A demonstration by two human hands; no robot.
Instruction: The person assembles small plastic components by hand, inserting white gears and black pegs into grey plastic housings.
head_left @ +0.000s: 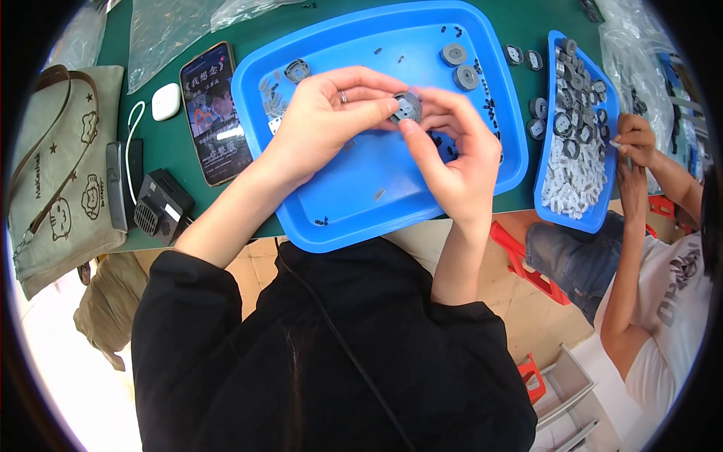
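Observation:
Over a blue tray [324, 192], a small round dark grey plastic part [407, 108] with a slotted face is pinched between both my hands. My left hand [324, 113], with a ring on one finger, grips its left edge. From the other side, the thumb and fingers of my right hand [461, 162] close on it. Two similar grey round parts [459, 66] sit at the tray's far right, and another round part [297, 71] lies at its far left. Small black pieces [488, 105] line the right side, some partly behind my right hand. Clear little pieces [273, 96] lie at the left.
On the right stands a narrower blue tray [544, 162] of grey round parts and white pieces [576, 181], beside a co-worker's hands [636, 143]. Left of my tray are a phone [215, 113], a white case [166, 102], a black device [162, 205] and a canvas bag [68, 173].

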